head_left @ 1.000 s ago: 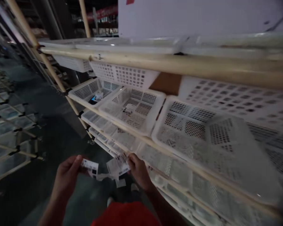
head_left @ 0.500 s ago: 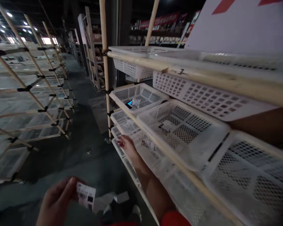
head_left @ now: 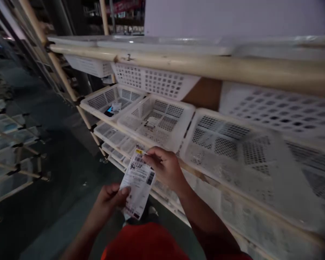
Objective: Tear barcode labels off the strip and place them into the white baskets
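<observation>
The left grip (head_left: 111, 204) is closed on the lower left edge of a barcode label sheet (head_left: 138, 184), whose long axis points toward a white perforated basket (head_left: 162, 115); the right grip (head_left: 165, 168) lies nearer the sheet's upper end (contact there cannot be confirmed).

- left hand (head_left: 109, 202) gripping a barcode slip (head_left: 138, 184) by its lower edge
- right hand (head_left: 165, 168) at the slip's upper edge, above the shelf rail (head_left: 111, 124), near a white plastic basket (head_left: 141, 139)
</observation>
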Tool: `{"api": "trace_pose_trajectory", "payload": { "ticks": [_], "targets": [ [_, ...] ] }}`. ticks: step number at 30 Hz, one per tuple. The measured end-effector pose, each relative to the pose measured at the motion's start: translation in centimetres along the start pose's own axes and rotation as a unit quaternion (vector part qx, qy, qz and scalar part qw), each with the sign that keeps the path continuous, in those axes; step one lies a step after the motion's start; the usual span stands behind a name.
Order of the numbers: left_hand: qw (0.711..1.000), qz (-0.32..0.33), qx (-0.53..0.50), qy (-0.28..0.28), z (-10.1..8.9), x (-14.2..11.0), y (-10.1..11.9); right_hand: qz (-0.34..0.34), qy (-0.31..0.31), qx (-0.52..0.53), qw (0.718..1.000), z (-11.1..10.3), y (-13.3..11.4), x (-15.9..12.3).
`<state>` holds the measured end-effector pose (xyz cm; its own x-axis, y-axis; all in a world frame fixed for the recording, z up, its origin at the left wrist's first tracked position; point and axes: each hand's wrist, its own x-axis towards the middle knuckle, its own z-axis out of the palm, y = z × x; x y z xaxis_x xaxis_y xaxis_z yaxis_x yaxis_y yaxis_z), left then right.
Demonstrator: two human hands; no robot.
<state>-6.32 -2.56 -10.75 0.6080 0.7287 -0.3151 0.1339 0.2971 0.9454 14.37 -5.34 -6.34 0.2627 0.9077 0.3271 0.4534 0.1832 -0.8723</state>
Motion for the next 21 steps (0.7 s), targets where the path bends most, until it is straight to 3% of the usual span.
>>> {"api": "trace_pose_trajectory", "payload": {
  "ticks": [5,15,18,21],
  "targets": [
    [0.999,-0.002,0.028,-0.041,1.6,0.0,-0.3,0.021,0.042,0.047,0.998,-3.4,0.2,-0.7],
    [0.996,-0.016,0.084,-0.019,3.8,0.5,0.2,0.042,0.097,0.057,0.993,-5.4,0.6,-3.5],
    [0.999,-0.012,0.048,0.02,5.1,0.6,0.6,0.08,0.189,0.025,0.978,-7.0,1.7,-5.0],
    [0.994,-0.005,-0.009,0.112,5.6,0.6,1.7,0.123,0.338,-0.048,0.932,-11.6,3.9,-6.5]
  ]
}}
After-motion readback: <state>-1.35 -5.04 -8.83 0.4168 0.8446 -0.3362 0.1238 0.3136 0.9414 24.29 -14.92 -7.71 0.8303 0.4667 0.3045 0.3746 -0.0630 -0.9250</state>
